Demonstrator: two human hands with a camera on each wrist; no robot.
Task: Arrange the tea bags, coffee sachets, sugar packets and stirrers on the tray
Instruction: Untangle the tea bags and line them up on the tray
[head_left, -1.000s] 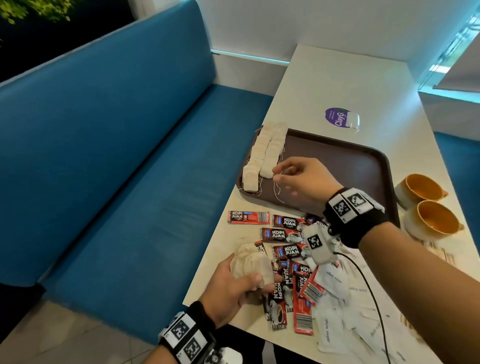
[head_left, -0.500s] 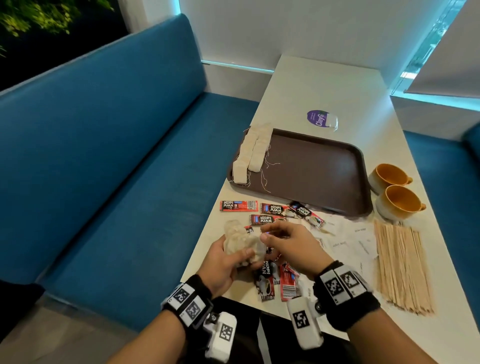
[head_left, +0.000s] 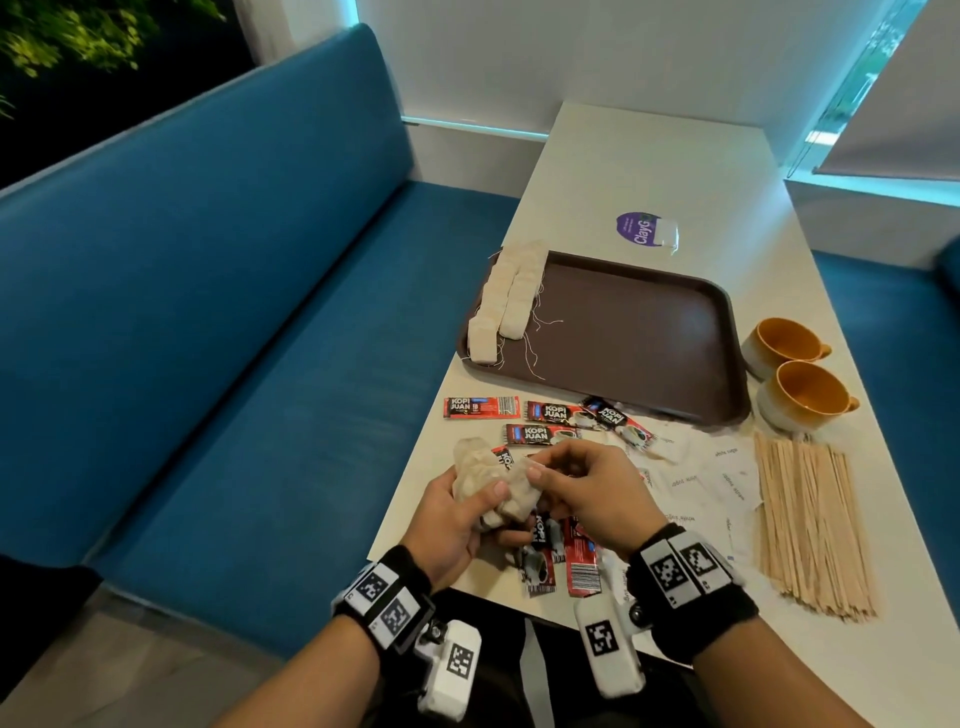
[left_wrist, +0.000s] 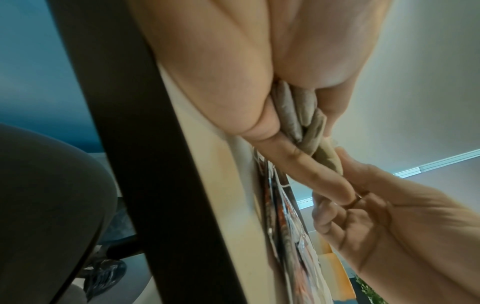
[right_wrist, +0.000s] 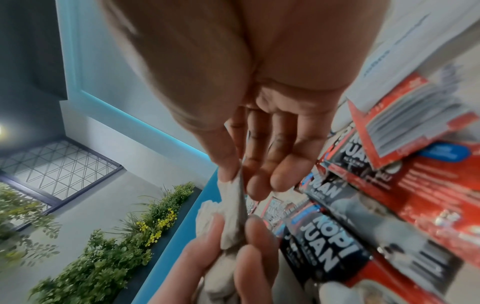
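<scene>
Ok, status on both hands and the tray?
Left hand grips a bundle of tea bags. Right hand pinches one bag from it. Tray holds two tea bag rows only. Sachets, sugar, stirrers on table.

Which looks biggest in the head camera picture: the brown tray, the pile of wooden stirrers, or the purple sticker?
1. brown tray
2. pile of wooden stirrers
3. purple sticker, though it lies farthest from the camera.

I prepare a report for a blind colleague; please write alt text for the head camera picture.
A person's left hand holds a bunch of tea bags over the table edge while the right hand pinches one from it. Beyond lie scattered coffee sachets and a brown tray with two rows of tea bags along its left side.
</scene>
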